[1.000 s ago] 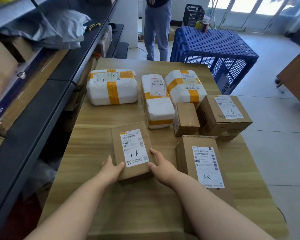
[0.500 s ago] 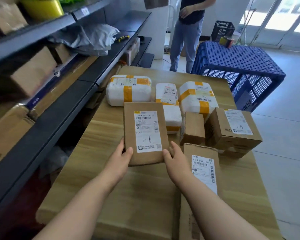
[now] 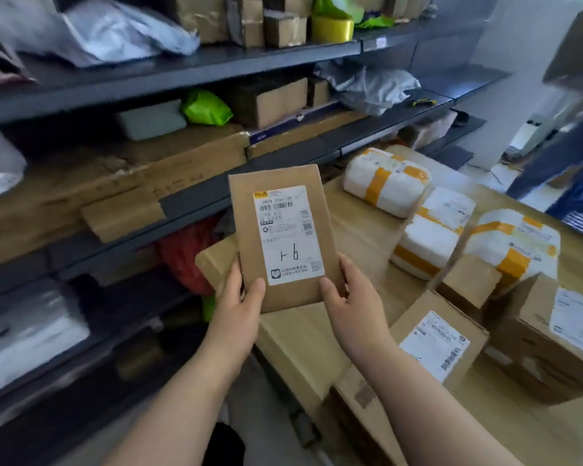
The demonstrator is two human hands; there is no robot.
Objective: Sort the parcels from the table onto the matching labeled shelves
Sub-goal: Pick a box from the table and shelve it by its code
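As the left hand [image 3: 235,299] and right hand [image 3: 348,299] grip the parcel [image 3: 276,179] low down, its label [image 3: 288,235] perhaps reads 1-6.

Head camera, looking down-left, near shelves [image 3: 196,67], table [image 3: 360,210]

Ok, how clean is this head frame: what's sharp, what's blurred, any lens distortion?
Head view: the parcel held by the left hand and right hand is sharp, its handwritten mark readable. Head view: the shelves and the person at the right edge are smeared by motion blur. Head view: shelf edges bow and fan out, wide-angle distortion; no strong glare.
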